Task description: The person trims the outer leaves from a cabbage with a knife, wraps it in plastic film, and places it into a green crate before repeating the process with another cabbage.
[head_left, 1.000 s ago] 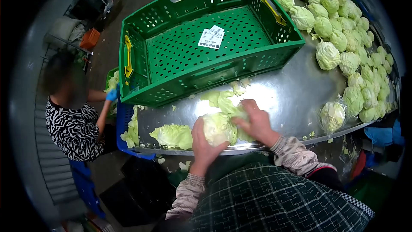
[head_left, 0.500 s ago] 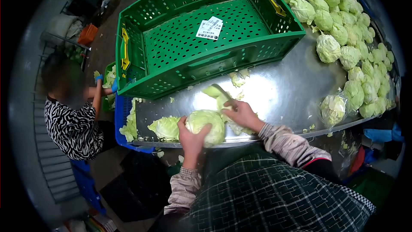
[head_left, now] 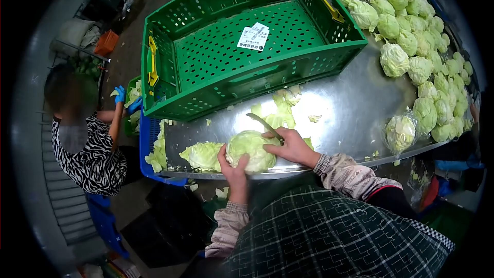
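Note:
A pale green cabbage (head_left: 249, 146) sits at the near edge of the metal table, with my left hand (head_left: 235, 169) closed round its left and near side. My right hand (head_left: 293, 146) grips a knife (head_left: 263, 123) with a curved blade that points up and to the left. The right fingers also touch the cabbage's right side. Cut-off leaves (head_left: 280, 113) lie just beyond the knife. Left of the cabbage rests another piece of leaf (head_left: 201, 155). The knife's handle is mostly hidden in my fingers.
A green crate (head_left: 247, 80) with a paper label (head_left: 253, 36) stands on the metal table (head_left: 350, 108). Many cabbages (head_left: 399, 25) are heaped at the right, near a plastic-wrapped one (head_left: 401, 133). A blue basket (head_left: 149, 139) is at left, beside a person (head_left: 87, 149) in blue gloves.
The loose leaf by the knife has dropped onto the table. My right hand has come in against the cabbage, and the blade now shows clearly. The co-worker's gloved hand has risen.

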Demonstrator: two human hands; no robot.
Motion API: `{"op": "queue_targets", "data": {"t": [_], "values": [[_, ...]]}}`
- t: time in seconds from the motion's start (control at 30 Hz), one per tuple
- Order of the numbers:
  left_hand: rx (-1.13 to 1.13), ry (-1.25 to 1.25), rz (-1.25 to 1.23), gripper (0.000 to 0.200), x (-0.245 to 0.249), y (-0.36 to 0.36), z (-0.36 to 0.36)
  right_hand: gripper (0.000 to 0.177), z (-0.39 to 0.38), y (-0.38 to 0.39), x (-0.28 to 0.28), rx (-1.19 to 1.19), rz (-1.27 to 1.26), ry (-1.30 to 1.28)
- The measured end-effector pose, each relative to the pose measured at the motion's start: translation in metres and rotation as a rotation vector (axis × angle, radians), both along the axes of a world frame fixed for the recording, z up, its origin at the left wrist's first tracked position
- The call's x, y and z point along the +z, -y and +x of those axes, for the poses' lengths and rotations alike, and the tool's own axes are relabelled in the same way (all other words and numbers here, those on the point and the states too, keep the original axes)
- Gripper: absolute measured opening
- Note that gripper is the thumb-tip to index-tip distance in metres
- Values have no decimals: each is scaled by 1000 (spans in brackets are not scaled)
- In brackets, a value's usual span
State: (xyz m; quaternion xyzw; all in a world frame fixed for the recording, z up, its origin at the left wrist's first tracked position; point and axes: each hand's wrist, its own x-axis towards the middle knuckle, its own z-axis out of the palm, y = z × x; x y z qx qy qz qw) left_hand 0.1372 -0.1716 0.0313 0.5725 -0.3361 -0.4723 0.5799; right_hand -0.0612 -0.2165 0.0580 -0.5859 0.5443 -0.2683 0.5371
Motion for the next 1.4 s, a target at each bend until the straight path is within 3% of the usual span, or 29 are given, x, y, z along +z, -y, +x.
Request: {"op": "queue_targets", "data": {"t": [0.13, 0.17, 0.27, 0.3, 0.37, 0.4, 0.47, 0.6, 0.63, 0.73, 0.83, 0.87, 0.93, 1.0, 1.03, 1.13, 1.17, 1.2, 1.27, 1.3, 1.37, 1.4], "values": [[-46, 39, 5, 68, -2, -5, 9, 25, -17, -2, -17, -144, 128, 74], [-56, 41, 9, 68, -3, -4, 9, 20, -28, -2, -36, -155, -56, -34], [-61, -51, 36, 70, 5, -3, 11, 20, -50, 10, -46, -271, -87, -185], [-74, -27, 37, 71, 4, -4, 15, 24, -48, 15, -37, -236, -189, -143], [-134, 3, 22, 71, -3, 0, 18, 51, -17, 12, -21, -160, -327, -162], [-183, -13, -37, 73, -6, 3, 18, 61, -8, 15, -14, 17, -490, -132], [-280, -25, -21, 72, -4, 10, 23, 46, 7, 25, 1, 258, -193, -212], [-273, 291, 146, 79, 26, 23, 30, 35, 13, 27, -32, 114, -178, -14], [-265, 510, 144, 82, 25, 29, 25, 35, 14, 26, -33, 96, -194, -4], [-280, 239, 258, 68, 20, 37, 25, 36, 0, 35, -41, 9, -309, -121], [-121, -126, 274, 57, 4, 34, 43, 41, -10, 29, -21, 0, -229, -267], [-76, -219, 288, 55, 1, 34, 42, 47, -8, 22, -4, 67, -172, -233], [11, -421, 320, 51, -6, 27, 27, 52, 2, 5, 1, 14, -333, -44], [-45, -463, 441, 51, -1, 17, 9, 52, 0, 2, 13, 11, -178, 58], [-192, -253, 703, 47, 39, 17, 0, 49, -4, 5, -6, -59, -57, 93], [-428, 846, 220, 51, 68, 15, 4, 48, -19, 13, -10, -111, -24, 51], [-403, 601, 46, 50, 93, 17, 2, 52, -19, 15, -7, -90, -33, 17], [-370, 353, -122, 50, 150, 22, -7, 53, -16, 15, -6, -76, -53, 6], [-527, 331, -547, 35, 237, 7, -16, 56, -10, 11, -5, -38, -86, -17], [-805, 113, -716, 27, 267, 17, -16, 60, -4, 9, 1, -38, -63, -10], [-957, -210, -1015, 21, 290, 18, -25, 61, 0, 5, 4, -8, -37, -39], [-836, -303, -1151, 19, 292, 15, -46, 61, 0, 6, 5, -1, -34, -50]]}}
